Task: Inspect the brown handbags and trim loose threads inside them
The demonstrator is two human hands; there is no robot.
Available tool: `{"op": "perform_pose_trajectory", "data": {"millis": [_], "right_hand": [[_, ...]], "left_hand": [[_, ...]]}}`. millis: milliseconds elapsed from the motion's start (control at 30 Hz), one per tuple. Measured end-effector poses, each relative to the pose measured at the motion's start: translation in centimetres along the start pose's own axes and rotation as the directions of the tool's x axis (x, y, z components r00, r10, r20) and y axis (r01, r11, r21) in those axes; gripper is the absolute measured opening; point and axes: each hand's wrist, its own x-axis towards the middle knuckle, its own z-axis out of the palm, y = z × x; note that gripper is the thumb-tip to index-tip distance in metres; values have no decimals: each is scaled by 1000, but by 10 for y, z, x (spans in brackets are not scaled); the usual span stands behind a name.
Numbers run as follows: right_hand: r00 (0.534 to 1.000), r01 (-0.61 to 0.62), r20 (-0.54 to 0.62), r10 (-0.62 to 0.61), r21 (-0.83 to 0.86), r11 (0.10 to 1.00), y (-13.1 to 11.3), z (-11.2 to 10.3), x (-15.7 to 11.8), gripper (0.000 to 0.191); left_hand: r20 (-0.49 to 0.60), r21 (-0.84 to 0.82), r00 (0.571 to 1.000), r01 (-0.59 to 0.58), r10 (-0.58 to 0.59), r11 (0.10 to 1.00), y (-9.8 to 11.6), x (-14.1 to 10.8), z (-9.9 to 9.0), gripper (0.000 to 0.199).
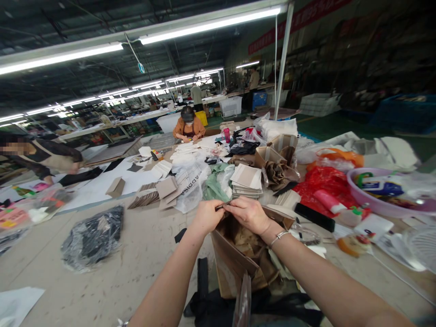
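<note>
Both hands meet above the far edge of an open cardboard box (226,268) with crumpled brown paper inside. My left hand (209,215) is closed, its fingers pinched on a small dark piece too small to name. Against the same piece press the fingers of my right hand (248,213), also closed, a bracelet on that wrist. Just beyond the hands lie a stack of beige cards (247,176) and a green plastic bag (216,184). Black fabric (269,306) lies at the near side of the box.
Left of the box is a plastic-wrapped black bundle (93,236). To the right are a black phone (314,217), a red plastic bag (323,184) and a purple basin (354,186). One person (189,125) sits across the table; another leans in at the left.
</note>
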Motion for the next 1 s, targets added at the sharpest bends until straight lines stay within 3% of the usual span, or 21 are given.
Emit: {"op": "perform_pose_trajectory", "data": {"millis": [333,600,1000], "right_hand": [[993,-111,-44,112,16,994,-7,3,3,21],[986,-125,-101,132,71,990,-5,4,2,19],[991,-90,-97,88,-7,996,-6,8,4,19]], "left_hand": [[6,-5,1000,-7,7,1000,0,0,0,19],[24,2,1000,11,-11,1000,2,-1,-1,20],[15,15,1000,19,-19,1000,4,-1,0,23]]}}
